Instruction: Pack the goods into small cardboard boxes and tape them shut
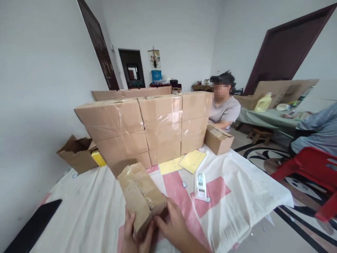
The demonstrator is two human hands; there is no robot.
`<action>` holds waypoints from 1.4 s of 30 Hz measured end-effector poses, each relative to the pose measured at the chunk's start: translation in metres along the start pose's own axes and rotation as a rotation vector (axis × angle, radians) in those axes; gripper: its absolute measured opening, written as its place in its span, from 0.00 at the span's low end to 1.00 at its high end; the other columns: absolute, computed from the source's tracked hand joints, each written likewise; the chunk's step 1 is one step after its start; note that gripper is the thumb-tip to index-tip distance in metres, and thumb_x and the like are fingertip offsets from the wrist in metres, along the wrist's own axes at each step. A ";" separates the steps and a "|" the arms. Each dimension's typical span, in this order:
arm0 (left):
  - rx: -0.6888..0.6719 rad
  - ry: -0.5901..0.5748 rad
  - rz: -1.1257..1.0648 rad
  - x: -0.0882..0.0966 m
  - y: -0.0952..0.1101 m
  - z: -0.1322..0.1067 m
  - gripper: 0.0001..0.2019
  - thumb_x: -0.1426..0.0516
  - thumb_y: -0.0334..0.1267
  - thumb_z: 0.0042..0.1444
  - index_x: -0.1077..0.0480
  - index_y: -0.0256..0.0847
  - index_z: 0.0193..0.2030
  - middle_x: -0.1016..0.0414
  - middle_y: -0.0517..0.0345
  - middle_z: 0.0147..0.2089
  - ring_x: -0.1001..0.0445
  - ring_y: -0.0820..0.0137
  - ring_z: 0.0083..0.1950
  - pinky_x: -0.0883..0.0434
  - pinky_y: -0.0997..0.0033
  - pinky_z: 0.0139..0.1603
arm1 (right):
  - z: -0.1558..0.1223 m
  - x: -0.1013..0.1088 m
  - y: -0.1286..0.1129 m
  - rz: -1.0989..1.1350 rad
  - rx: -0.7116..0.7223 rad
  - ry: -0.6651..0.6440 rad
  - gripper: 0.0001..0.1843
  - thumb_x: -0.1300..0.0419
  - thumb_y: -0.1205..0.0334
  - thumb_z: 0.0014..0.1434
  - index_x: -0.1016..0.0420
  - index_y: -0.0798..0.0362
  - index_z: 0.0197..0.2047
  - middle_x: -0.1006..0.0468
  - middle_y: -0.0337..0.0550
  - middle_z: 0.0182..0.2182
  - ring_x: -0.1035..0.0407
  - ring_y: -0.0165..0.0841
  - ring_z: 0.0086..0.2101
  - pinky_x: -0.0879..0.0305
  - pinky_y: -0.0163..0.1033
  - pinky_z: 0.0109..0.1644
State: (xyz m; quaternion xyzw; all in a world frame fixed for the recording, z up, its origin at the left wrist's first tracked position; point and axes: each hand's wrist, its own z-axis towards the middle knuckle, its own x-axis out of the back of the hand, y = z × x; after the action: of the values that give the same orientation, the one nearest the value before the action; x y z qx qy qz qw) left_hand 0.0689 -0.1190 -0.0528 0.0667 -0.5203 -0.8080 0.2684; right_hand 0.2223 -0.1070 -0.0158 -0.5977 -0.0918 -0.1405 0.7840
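A small cardboard box [137, 193] is tilted between my hands near the front of the table, with shiny tape over its upper part and its flaps meeting at a seam. My left hand [135, 233] grips its lower left side, fingers on the near end. From the right, my right hand [173, 219] holds the near right corner, thumb at the end by the seam. Right of the box stands a small white device [200, 188] with a pale window on top; its kind is unclear.
Stacked taped cartons [163, 130] form a wall across the table. Yellow sheets [193, 161] lie before it. An open carton [79, 154] stands left, a closed carton [219, 138] right. A person [225, 105] sits behind; a red chair [313, 175] is at right.
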 end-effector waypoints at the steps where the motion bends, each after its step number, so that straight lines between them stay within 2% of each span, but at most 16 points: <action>1: 0.001 0.008 -0.014 -0.001 0.005 0.000 0.26 0.36 0.48 0.57 0.35 0.47 0.61 0.40 0.47 0.74 0.37 0.52 0.73 0.27 0.50 0.67 | -0.002 0.001 -0.001 0.001 0.018 0.018 0.31 0.35 0.68 0.54 0.29 0.48 0.62 0.23 0.50 0.55 0.29 0.47 0.56 0.32 0.54 0.62; 4: -0.024 -0.004 -0.028 0.000 0.023 -0.001 0.27 0.37 0.50 0.56 0.34 0.46 0.61 0.36 0.46 0.71 0.35 0.51 0.71 0.28 0.50 0.67 | -0.013 0.009 -0.012 -0.007 0.054 0.066 0.27 0.37 0.67 0.57 0.29 0.49 0.61 0.22 0.51 0.54 0.28 0.47 0.55 0.30 0.53 0.60; 7: -0.088 -0.042 -0.039 0.002 0.047 -0.001 0.28 0.35 0.49 0.55 0.34 0.46 0.61 0.33 0.44 0.69 0.33 0.50 0.70 0.27 0.50 0.67 | -0.024 0.026 -0.033 -0.034 0.079 0.126 0.20 0.38 0.64 0.60 0.27 0.49 0.57 0.22 0.50 0.51 0.26 0.46 0.52 0.28 0.50 0.57; 9: -0.116 -0.084 -0.064 -0.003 0.072 0.003 0.31 0.33 0.47 0.54 0.35 0.46 0.63 0.32 0.43 0.68 0.32 0.52 0.69 0.25 0.54 0.64 | -0.029 0.045 -0.048 -0.057 0.141 0.211 0.18 0.38 0.61 0.62 0.27 0.50 0.55 0.21 0.50 0.49 0.25 0.45 0.50 0.27 0.49 0.54; 11: -0.164 -0.164 -0.115 -0.018 0.106 0.007 0.33 0.33 0.45 0.55 0.37 0.45 0.65 0.33 0.41 0.69 0.30 0.53 0.68 0.21 0.59 0.59 | -0.032 0.073 -0.063 -0.081 0.203 0.327 0.15 0.38 0.58 0.63 0.27 0.51 0.52 0.20 0.50 0.45 0.24 0.44 0.46 0.26 0.46 0.49; 13: -0.289 -0.287 -0.198 -0.044 0.145 0.006 0.31 0.35 0.41 0.58 0.39 0.45 0.66 0.37 0.38 0.72 0.30 0.54 0.68 0.18 0.63 0.51 | -0.039 0.110 -0.072 -0.120 0.225 0.472 0.11 0.40 0.54 0.65 0.27 0.52 0.45 0.20 0.47 0.38 0.24 0.41 0.38 0.26 0.41 0.41; 14: -0.375 -0.355 -0.245 -0.060 0.164 0.003 0.29 0.37 0.38 0.60 0.40 0.46 0.66 0.40 0.38 0.73 0.31 0.54 0.69 0.18 0.63 0.51 | -0.045 0.131 -0.074 -0.153 0.220 0.555 0.12 0.39 0.51 0.66 0.27 0.52 0.42 0.20 0.46 0.34 0.24 0.40 0.34 0.28 0.40 0.37; 16: -0.543 -0.469 -0.317 -0.098 0.199 -0.011 0.29 0.38 0.33 0.60 0.41 0.48 0.67 0.45 0.39 0.75 0.37 0.53 0.73 0.22 0.56 0.61 | -0.063 0.176 -0.072 -0.251 0.188 0.741 0.17 0.38 0.45 0.63 0.28 0.51 0.36 0.22 0.44 0.28 0.26 0.39 0.29 0.30 0.39 0.34; 19: -0.611 -0.643 -0.427 -0.165 0.228 -0.051 0.32 0.37 0.32 0.59 0.42 0.50 0.67 0.50 0.43 0.78 0.41 0.54 0.75 0.30 0.51 0.69 | -0.095 0.243 -0.047 -0.428 0.050 0.959 0.24 0.36 0.36 0.58 0.29 0.51 0.32 0.22 0.45 0.26 0.27 0.40 0.27 0.32 0.40 0.32; 21: -0.539 -0.752 -0.455 -0.211 0.230 -0.084 0.34 0.36 0.32 0.57 0.42 0.50 0.68 0.52 0.45 0.79 0.43 0.55 0.76 0.33 0.51 0.72 | -0.110 0.282 -0.017 -0.501 -0.072 0.998 0.28 0.38 0.32 0.55 0.28 0.52 0.35 0.21 0.48 0.28 0.26 0.43 0.29 0.33 0.41 0.31; 24: -0.407 -0.854 -0.402 -0.273 0.213 -0.122 0.36 0.37 0.28 0.55 0.44 0.47 0.69 0.53 0.42 0.78 0.45 0.54 0.77 0.34 0.50 0.72 | -0.114 0.328 0.039 -0.547 -0.213 0.931 0.34 0.39 0.29 0.52 0.26 0.54 0.41 0.19 0.52 0.31 0.25 0.48 0.31 0.32 0.44 0.32; 27: -0.364 -0.865 -0.359 -0.314 0.192 -0.132 0.35 0.35 0.32 0.56 0.42 0.45 0.68 0.50 0.39 0.77 0.43 0.53 0.76 0.33 0.50 0.71 | -0.097 0.355 0.085 -0.566 -0.225 0.845 0.35 0.39 0.29 0.51 0.26 0.53 0.44 0.19 0.54 0.33 0.25 0.48 0.31 0.30 0.48 0.34; 30: -0.331 -0.801 -0.314 -0.336 0.183 -0.118 0.32 0.35 0.36 0.57 0.41 0.48 0.67 0.48 0.41 0.77 0.41 0.54 0.75 0.31 0.52 0.69 | -0.066 0.370 0.110 -0.565 -0.170 0.768 0.35 0.38 0.29 0.52 0.27 0.53 0.46 0.19 0.54 0.35 0.26 0.47 0.33 0.29 0.49 0.38; 36: -0.249 -0.747 -0.145 -0.386 0.192 -0.077 0.30 0.37 0.37 0.61 0.41 0.46 0.68 0.53 0.39 0.78 0.44 0.47 0.76 0.29 0.48 0.64 | 0.017 0.395 0.140 -0.495 -0.105 0.691 0.34 0.38 0.36 0.54 0.27 0.56 0.52 0.20 0.56 0.41 0.27 0.45 0.38 0.30 0.49 0.43; 39: -0.145 -0.747 -0.068 -0.408 0.195 -0.051 0.29 0.37 0.35 0.60 0.39 0.46 0.67 0.51 0.38 0.76 0.38 0.46 0.72 0.27 0.50 0.61 | 0.063 0.402 0.143 -0.449 -0.143 0.670 0.33 0.33 0.40 0.49 0.26 0.56 0.50 0.20 0.55 0.41 0.27 0.43 0.38 0.30 0.48 0.44; 42: -0.037 -0.807 -0.046 -0.410 0.201 -0.014 0.34 0.36 0.32 0.59 0.42 0.48 0.70 0.48 0.39 0.75 0.29 0.51 0.65 0.27 0.56 0.58 | 0.093 0.397 0.130 -0.391 -0.226 0.724 0.32 0.28 0.42 0.43 0.27 0.56 0.43 0.21 0.53 0.35 0.27 0.40 0.34 0.30 0.46 0.40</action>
State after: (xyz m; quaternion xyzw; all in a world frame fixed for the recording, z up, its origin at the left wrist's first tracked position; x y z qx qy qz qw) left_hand 0.4951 0.0123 0.0469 -0.2490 -0.5676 -0.7844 0.0257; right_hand 0.6417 -0.0290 0.0148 -0.5632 0.0939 -0.4966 0.6537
